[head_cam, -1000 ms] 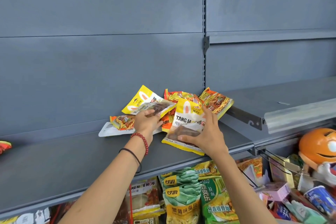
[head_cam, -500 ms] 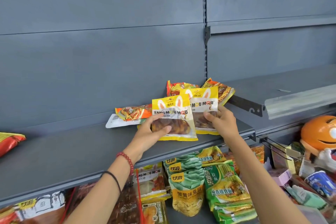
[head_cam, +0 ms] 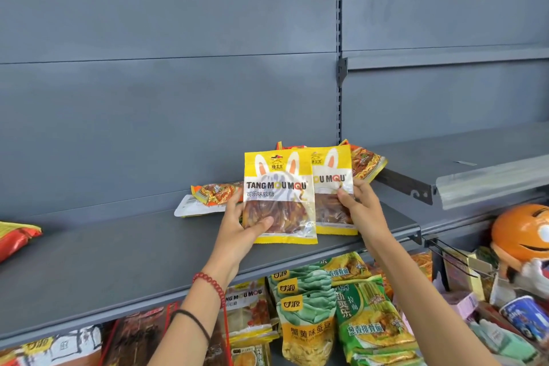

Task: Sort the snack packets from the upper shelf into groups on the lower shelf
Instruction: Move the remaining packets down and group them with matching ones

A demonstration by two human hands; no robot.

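1. Packets: two matching yellow Tang Mou Mou gummy packets, upright and overlapping, are held just above the front of the upper shelf (head_cam: pixel 118 255). Your left hand (head_cam: pixel 240 232) pinches the front gummy packet (head_cam: pixel 279 187) at its lower left, thumb on the clear window. Your right hand (head_cam: pixel 361 208) pinches the rear gummy packet (head_cam: pixel 332 181) at its right edge. Hands apart, one packet each.
2. Same kind, so take both down together.
3. Likely target: the same-brand packet (head_cam: pixel 246 306) below, just left of the green broad-bean packets (head_cam: pixel 306 306). Lay yours on that group, not on the green ones. The lower shelf surface itself is hidden by stock.
4. Clear the upper shelf lip as you lower. Film like this probably slips, so grip the seams, not the window.
5. On the upper shelf: orange noodle packets (head_cam: pixel 368 162) behind, a white packet (head_cam: pixel 190 207) lying flat, a red packet (head_cam: pixel 16 236) far left. Sort those next.
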